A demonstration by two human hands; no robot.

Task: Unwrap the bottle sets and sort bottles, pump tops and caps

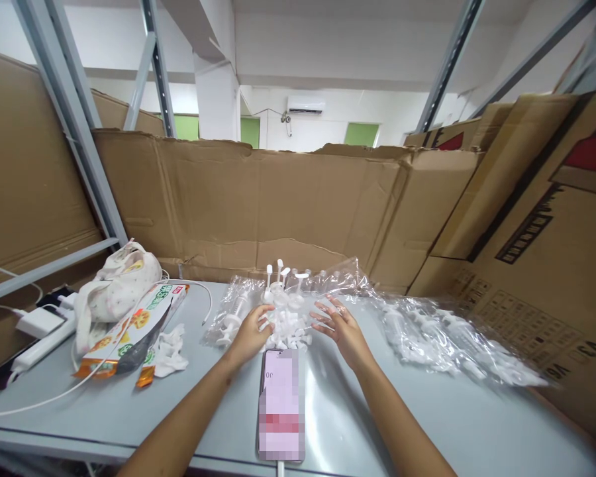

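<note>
Head view: we have both hands over the worktop, one on each side of a pile of loose white plastic pieces. Judging by how things lie, we are partway through. Clear bags with white parts inside lie to our right, and another filled clear bag lies behind our left hand; these look like portions either finished or waiting, and we cannot tell which. The middle pile is unbagged, so we judge that it is what remains to be dealt with. At its back, a few white stems with flat ends stand up, and more clear film stretches behind to the right.

Our left hand is just beside the pile's left edge, its fingers loosely curled, thumb and forefinger parted with no piece seen between them. Whether the fingertips touch the nearest pieces we cannot tell. Our right hand has its fingers spread and holds nothing that we can see; they point toward the pile from the right, with a strip of bare worktop between. The pile thus lies between our two hands, just beyond the top edge of the phone.
</note>
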